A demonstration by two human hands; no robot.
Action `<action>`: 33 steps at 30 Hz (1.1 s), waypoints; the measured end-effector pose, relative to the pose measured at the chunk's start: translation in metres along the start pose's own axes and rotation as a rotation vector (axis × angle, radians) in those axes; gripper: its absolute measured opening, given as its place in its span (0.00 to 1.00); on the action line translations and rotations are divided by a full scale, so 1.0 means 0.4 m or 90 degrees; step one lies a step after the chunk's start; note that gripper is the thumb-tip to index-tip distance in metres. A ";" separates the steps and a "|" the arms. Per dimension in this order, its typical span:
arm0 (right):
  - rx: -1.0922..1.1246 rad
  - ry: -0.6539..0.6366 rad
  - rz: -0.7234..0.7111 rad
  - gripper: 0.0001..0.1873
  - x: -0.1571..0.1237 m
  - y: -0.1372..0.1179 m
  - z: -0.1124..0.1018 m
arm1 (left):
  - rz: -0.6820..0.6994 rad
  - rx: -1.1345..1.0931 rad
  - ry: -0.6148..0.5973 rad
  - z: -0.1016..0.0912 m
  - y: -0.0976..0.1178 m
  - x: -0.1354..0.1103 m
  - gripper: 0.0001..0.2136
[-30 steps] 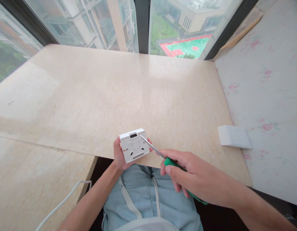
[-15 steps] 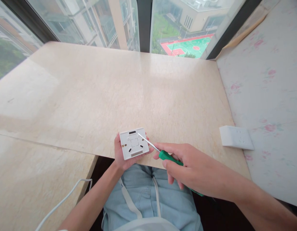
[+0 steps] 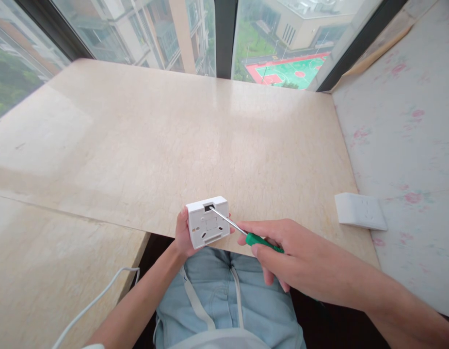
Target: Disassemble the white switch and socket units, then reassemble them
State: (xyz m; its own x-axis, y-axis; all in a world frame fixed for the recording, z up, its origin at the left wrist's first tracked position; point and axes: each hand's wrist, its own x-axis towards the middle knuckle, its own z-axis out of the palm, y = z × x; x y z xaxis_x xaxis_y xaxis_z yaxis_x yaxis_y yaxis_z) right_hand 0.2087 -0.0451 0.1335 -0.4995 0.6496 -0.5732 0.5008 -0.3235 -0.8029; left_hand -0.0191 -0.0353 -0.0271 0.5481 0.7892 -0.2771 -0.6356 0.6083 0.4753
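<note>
My left hand [image 3: 182,232] is closed around a white plastic socket box [image 3: 209,228], held tilted near the counter's front edge with its slotted back toward me. A dark opening sits along the box's upper edge. In my right hand [image 3: 282,247] is a screwdriver [image 3: 263,241] with a green handle and a metal shaft. Its tip is at the dark opening; whether it reaches inside I cannot tell. The hand covers the rear of the handle.
A stone-patterned counter [image 3: 173,140] stretches to the windows. A white wall socket [image 3: 360,212] juts out from the flowered wall [image 3: 409,145] on the right. At lower left a white cable [image 3: 95,300] runs over the counter's edge.
The white box has tilted so that its top side shows, and has shifted slightly right. My right hand and the screwdriver have moved a little right and down, the tip staying by the opening.
</note>
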 end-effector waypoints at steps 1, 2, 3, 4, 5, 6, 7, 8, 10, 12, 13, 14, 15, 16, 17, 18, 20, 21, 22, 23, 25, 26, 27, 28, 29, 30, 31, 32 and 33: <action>-0.007 0.000 -0.003 0.15 0.000 0.000 -0.002 | 0.000 0.020 -0.007 -0.004 -0.003 -0.002 0.38; -0.019 -0.002 -0.005 0.14 0.001 -0.001 -0.003 | -0.001 0.043 -0.014 -0.008 -0.006 -0.004 0.38; -0.034 -0.003 -0.005 0.14 0.001 -0.001 -0.005 | 0.001 0.067 -0.021 -0.012 -0.008 -0.006 0.38; -0.052 -0.004 -0.005 0.14 0.001 -0.002 -0.007 | 0.004 0.094 -0.027 -0.016 -0.009 -0.007 0.38; -0.070 -0.002 -0.007 0.15 0.001 -0.002 -0.008 | 0.011 0.124 -0.030 -0.019 -0.009 -0.008 0.38; -0.086 0.000 -0.012 0.15 0.000 -0.002 -0.010 | 0.021 0.154 -0.032 -0.021 -0.008 -0.009 0.39; -0.101 0.004 -0.021 0.15 -0.001 0.000 -0.012 | 0.033 0.183 -0.034 -0.021 -0.004 -0.008 0.40; -0.115 0.011 -0.036 0.16 -0.002 0.004 -0.014 | 0.046 0.209 -0.038 -0.019 0.001 -0.007 0.41; -0.141 0.022 -0.080 0.18 -0.007 0.022 -0.018 | 0.070 0.259 -0.057 -0.011 0.015 -0.005 0.42; -0.163 0.030 -0.131 0.21 -0.013 0.056 -0.019 | 0.095 0.308 -0.089 0.003 0.033 -0.005 0.42; -0.169 0.034 -0.146 0.22 -0.015 0.078 -0.019 | 0.108 0.337 -0.099 0.012 0.042 -0.006 0.43; -0.169 0.045 -0.158 0.22 -0.018 0.103 -0.016 | 0.120 0.375 -0.104 0.023 0.051 -0.010 0.43; -0.159 0.053 -0.169 0.22 -0.020 0.130 -0.012 | 0.132 0.422 -0.102 0.036 0.059 -0.014 0.44; -0.138 0.064 -0.180 0.21 -0.022 0.157 -0.006 | 0.144 0.481 -0.096 0.051 0.066 -0.019 0.45; -0.107 0.072 -0.194 0.21 -0.023 0.185 0.003 | 0.156 0.550 -0.087 0.066 0.073 -0.024 0.45; -0.067 0.091 -0.209 0.20 -0.024 0.211 0.012 | 0.168 0.624 -0.081 0.082 0.078 -0.028 0.46; 0.017 0.124 -0.249 0.19 -0.027 0.259 0.034 | 0.177 0.743 -0.091 0.113 0.085 -0.033 0.46; 0.053 0.132 -0.269 0.19 -0.028 0.279 0.044 | 0.177 0.780 -0.102 0.126 0.086 -0.033 0.46; 0.079 0.144 -0.281 0.19 -0.029 0.298 0.052 | 0.176 0.808 -0.114 0.137 0.087 -0.031 0.45; 0.098 0.154 -0.282 0.19 -0.030 0.314 0.059 | 0.176 0.827 -0.126 0.145 0.086 -0.028 0.44; 0.125 0.167 -0.286 0.19 -0.028 0.337 0.066 | 0.178 0.854 -0.146 0.152 0.082 -0.019 0.43; 0.131 0.169 -0.291 0.19 -0.025 0.345 0.066 | 0.178 0.861 -0.158 0.151 0.079 -0.013 0.42; 0.133 0.170 -0.299 0.18 -0.021 0.350 0.065 | 0.179 0.864 -0.171 0.149 0.077 -0.006 0.41; 0.133 0.172 -0.307 0.18 -0.016 0.353 0.063 | 0.179 0.863 -0.183 0.144 0.075 0.000 0.41; 0.132 0.176 -0.315 0.17 -0.009 0.354 0.060 | 0.180 0.861 -0.195 0.139 0.074 0.007 0.41; 0.133 0.179 -0.321 0.17 -0.002 0.355 0.058 | 0.182 0.857 -0.207 0.133 0.073 0.013 0.40; 0.136 0.182 -0.325 0.17 0.005 0.354 0.057 | 0.186 0.852 -0.217 0.126 0.072 0.020 0.41; 0.140 0.183 -0.328 0.16 0.012 0.354 0.056 | 0.191 0.848 -0.225 0.119 0.072 0.026 0.41; 0.145 0.181 -0.332 0.16 0.019 0.354 0.056 | 0.194 0.843 -0.232 0.113 0.072 0.031 0.41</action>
State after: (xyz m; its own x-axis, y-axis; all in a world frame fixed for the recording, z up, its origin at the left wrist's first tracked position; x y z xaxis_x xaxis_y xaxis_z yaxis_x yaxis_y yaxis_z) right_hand 0.2598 -0.1015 0.0119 -0.4139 0.9086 -0.0561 0.0636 -0.0326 -0.9974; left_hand -0.0060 -0.0119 0.0208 0.7218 0.6833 0.1099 0.1107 -0.2708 0.9563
